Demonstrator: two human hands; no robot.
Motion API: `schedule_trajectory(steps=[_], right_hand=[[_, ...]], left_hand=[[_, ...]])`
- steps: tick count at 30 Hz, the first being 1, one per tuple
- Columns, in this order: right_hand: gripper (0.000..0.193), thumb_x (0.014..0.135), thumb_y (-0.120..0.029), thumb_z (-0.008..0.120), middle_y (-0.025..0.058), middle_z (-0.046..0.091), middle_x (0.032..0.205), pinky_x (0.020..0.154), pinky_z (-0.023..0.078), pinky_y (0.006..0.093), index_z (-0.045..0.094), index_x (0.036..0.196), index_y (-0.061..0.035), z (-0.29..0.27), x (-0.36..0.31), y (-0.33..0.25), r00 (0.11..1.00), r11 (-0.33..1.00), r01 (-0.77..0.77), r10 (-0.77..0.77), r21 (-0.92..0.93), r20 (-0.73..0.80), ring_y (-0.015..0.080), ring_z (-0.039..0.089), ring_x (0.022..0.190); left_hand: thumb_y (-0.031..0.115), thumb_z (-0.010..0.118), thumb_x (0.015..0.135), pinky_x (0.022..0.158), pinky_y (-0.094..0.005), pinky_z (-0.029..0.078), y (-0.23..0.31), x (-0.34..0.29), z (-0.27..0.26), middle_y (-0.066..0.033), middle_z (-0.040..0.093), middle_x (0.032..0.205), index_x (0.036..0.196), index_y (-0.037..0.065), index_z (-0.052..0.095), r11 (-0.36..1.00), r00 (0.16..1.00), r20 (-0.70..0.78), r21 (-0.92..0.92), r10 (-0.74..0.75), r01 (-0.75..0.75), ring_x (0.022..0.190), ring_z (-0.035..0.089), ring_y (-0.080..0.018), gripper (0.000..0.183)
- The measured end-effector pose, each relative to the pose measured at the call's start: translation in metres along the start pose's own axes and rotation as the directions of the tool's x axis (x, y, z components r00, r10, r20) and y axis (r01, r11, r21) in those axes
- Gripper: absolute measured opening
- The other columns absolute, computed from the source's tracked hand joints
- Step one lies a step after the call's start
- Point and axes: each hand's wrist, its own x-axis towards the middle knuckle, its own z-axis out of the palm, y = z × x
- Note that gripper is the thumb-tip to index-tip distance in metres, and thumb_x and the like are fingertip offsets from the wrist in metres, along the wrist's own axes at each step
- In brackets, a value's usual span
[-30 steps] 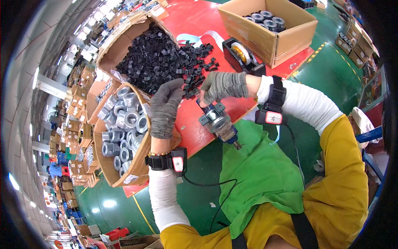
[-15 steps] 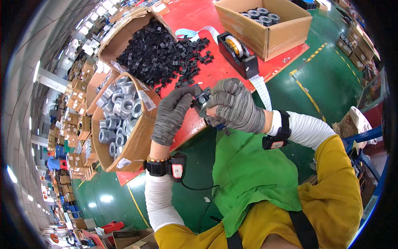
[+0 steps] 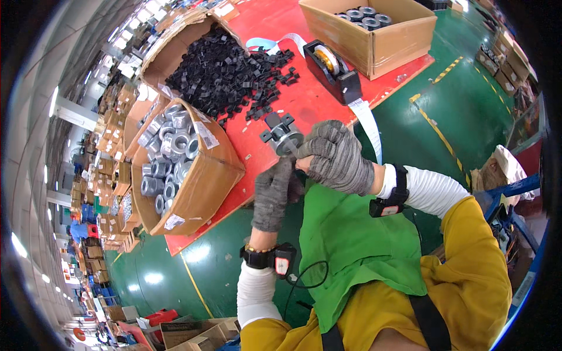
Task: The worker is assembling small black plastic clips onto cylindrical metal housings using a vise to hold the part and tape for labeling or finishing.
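A short silver metal cylinder (image 3: 285, 138) with black clips (image 3: 271, 123) around its rim is at the red table's front edge. My right hand (image 3: 335, 155), in a grey knitted glove with bare fingertips, is closed against the cylinder's right side and appears to grip it. Just below the cylinder is my left hand (image 3: 272, 196), gloved the same way. Its fingers point up toward the cylinder's lower edge and are partly hidden, so their grip is unclear. Something dark, too hidden to name, lies between the left hand and the green apron (image 3: 357, 240).
On the red table (image 3: 257, 140), a carton (image 3: 202, 190) of silver cylinders stands left, near a tipped carton spilling black clips (image 3: 216, 73). A black tape dispenser (image 3: 335, 73) trails a white label strip (image 3: 366, 128). Behind it is another carton (image 3: 398, 50) with metal rings.
My left hand has moved down and right from the cylinder's left side to below it. My right hand has lowered slightly. The cylinder and its black clips now show more fully.
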Motion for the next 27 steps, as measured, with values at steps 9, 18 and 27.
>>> schedule_trajectory(steps=[9, 18, 27], right_hand=[[0.025, 0.060, -0.013, 0.070, 0.0012, 0.059, 0.082, 0.070, 0.043, 0.0403, 0.056, 0.081, -0.0142, -0.002, -0.014, -0.009, 0.995, 0.997, -0.082, 0.082, -0.006, 0.058, 0.0252, 0.056, 0.082], [0.028, 0.076, -0.015, 0.066, 0.0068, 0.058, 0.087, 0.078, 0.045, 0.0315, 0.056, 0.099, -0.0040, -0.004, -0.002, -0.019, 0.746, 0.683, -0.665, 0.590, 0.303, 0.307, 0.0187, 0.056, 0.086], [0.024, 0.082, -0.012, 0.061, 0.0058, 0.061, 0.089, 0.079, 0.045, 0.0267, 0.055, 0.102, -0.0007, -0.008, 0.006, -0.013, 0.462, 0.100, -0.819, 0.700, 0.565, 0.545, 0.0118, 0.056, 0.087]], left_hand=[[0.026, 0.054, 0.088, 0.037, -0.0205, 0.028, -0.040, 0.021, 0.026, -0.0008, 0.049, 0.053, 0.077, 0.005, 0.059, 0.965, 0.999, 0.039, -0.260, 0.038, -0.027, 0.039, 0.042, -0.0077, 0.024], [0.021, 0.059, 0.084, 0.039, -0.0192, 0.029, -0.038, 0.006, 0.041, 0.0028, 0.049, 0.057, 0.076, 0.006, 0.059, 0.919, 0.995, -0.071, -0.393, -0.068, 0.034, 0.042, 0.040, -0.0056, 0.018], [0.021, 0.060, 0.084, 0.040, -0.0207, 0.030, -0.055, -0.001, 0.031, 0.0001, 0.050, 0.055, 0.075, 0.004, 0.061, 0.967, 0.968, -0.019, -0.043, 0.250, -0.250, 0.042, 0.041, -0.0066, 0.020]])
